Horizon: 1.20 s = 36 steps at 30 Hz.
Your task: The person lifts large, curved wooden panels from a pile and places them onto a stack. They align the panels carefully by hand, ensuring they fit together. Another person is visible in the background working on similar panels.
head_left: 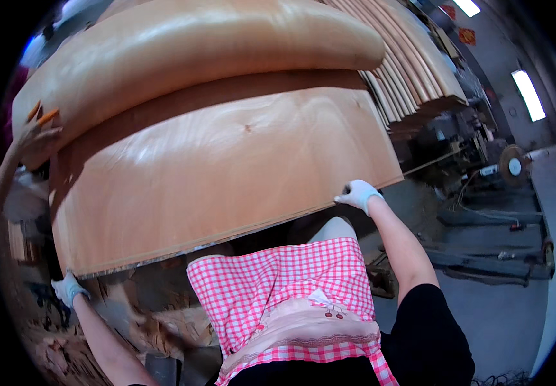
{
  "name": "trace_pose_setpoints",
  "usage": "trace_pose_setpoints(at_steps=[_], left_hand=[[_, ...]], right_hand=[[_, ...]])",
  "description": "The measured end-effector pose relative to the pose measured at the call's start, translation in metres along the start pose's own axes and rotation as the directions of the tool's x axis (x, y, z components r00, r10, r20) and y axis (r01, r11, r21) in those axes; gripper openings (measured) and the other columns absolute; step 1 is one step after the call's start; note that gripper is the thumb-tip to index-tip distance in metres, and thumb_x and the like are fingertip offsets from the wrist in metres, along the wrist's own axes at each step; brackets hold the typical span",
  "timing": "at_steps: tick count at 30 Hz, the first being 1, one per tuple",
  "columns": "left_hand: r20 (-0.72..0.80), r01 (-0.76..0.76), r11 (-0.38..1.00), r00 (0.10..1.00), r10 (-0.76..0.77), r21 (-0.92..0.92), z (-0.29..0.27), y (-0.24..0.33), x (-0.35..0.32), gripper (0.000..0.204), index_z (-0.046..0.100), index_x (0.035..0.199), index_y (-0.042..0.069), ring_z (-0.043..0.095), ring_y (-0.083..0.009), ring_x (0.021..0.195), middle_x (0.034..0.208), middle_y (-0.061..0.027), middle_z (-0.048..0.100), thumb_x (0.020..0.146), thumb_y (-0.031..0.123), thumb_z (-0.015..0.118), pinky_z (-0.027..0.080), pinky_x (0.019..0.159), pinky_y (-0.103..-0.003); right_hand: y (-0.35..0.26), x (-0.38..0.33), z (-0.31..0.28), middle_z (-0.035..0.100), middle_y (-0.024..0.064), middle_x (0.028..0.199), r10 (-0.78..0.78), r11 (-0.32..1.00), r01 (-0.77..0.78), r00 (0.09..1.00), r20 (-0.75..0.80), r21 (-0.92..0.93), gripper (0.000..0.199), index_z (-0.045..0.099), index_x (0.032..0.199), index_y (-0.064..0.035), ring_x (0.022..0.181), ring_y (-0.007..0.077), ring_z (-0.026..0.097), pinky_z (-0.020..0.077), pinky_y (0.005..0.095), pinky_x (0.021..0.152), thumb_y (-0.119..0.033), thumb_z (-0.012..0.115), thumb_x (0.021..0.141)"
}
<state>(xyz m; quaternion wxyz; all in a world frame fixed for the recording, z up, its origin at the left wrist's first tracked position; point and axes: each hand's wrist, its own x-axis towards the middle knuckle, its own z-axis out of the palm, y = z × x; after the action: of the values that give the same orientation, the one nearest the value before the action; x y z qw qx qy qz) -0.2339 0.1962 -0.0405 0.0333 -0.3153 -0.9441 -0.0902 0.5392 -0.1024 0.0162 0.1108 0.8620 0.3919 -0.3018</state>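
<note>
Your gloved right hand (359, 195) grips the near edge of a glossy, tan, faintly grained wood sheet (226, 161) spread before you; your left hand (69, 289) touches its near-left corner, grip unclear. Your forearms reach wide apart. Beyond, a smooth curled sheet (213, 51) arches.

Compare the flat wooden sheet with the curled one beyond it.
The flat sheet lies spread out; the curled sheet has a rounded bend. The flat sheet has the left hand and right hand on its near edge; the curled sheet has a co-worker's hand at its left end. Both are tan and glossy.
</note>
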Motion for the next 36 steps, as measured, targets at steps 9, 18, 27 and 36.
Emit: trace_pose_setpoints(at_steps=[9, 18, 27, 36], left_hand=[[-0.019, -0.815, 0.433, 0.476, 0.879, -0.385, -0.010, 0.108, -0.294, 0.069, 0.040, 0.139, -0.003, 0.040, -0.0409, 0.131, 0.139, -0.0301, 0.042, 0.080, 0.023, 0.064, 0.028, 0.111, -0.051], [0.159, -0.863, -0.013, -0.108, 0.981, -0.505, -0.056, 0.184, -0.611, 0.097, 0.025, 0.146, -0.005, 0.021, -0.0389, 0.142, 0.150, -0.0263, 0.027, 0.075, 0.044, 0.071, 0.010, 0.118, -0.049], [0.179, -0.885, 0.002, -0.092, 0.980, -0.466, -0.046, 0.182, -0.605, 0.103, 0.024, 0.147, -0.003, 0.020, -0.0361, 0.143, 0.153, -0.0232, 0.025, 0.072, 0.045, 0.074, 0.011, 0.118, -0.048], [0.182, -0.883, 0.013, -0.083, 0.980, -0.470, -0.054, 0.185, -0.612, 0.103, 0.025, 0.146, -0.003, 0.021, -0.0357, 0.143, 0.152, -0.0232, 0.026, 0.071, 0.045, 0.075, 0.011, 0.118, -0.048]], right_hand=[[0.005, 0.008, 0.008, 0.066, 0.0214, 0.110, -0.079, 0.997, 0.079, 0.997, 0.011, -0.022, 0.056, 0.070, 0.104, -0.0027, 0.103, 0.0355, 0.063, 0.0501, 0.0438, 0.088, -0.051, 0.067, 0.076], [0.025, 0.004, 0.004, 0.068, 0.0191, 0.105, -0.174, 0.969, 0.167, 0.985, 0.020, 0.183, 0.043, 0.071, 0.101, -0.0045, 0.097, 0.0345, 0.066, 0.0508, 0.0441, 0.085, -0.040, 0.066, 0.078], [0.260, 0.037, -0.033, 0.068, 0.0149, 0.109, 0.110, 0.988, -0.090, 0.982, -0.156, 0.129, 0.032, 0.068, 0.110, -0.0099, 0.101, 0.0319, 0.064, 0.0495, 0.0416, 0.088, -0.027, 0.062, 0.083], [0.303, 0.058, 0.006, 0.065, 0.0233, 0.110, 0.594, 0.703, -0.300, 0.746, -0.301, 0.645, 0.036, 0.067, 0.106, -0.0003, 0.103, 0.0380, 0.062, 0.0494, 0.0427, 0.087, -0.027, 0.068, 0.082]])
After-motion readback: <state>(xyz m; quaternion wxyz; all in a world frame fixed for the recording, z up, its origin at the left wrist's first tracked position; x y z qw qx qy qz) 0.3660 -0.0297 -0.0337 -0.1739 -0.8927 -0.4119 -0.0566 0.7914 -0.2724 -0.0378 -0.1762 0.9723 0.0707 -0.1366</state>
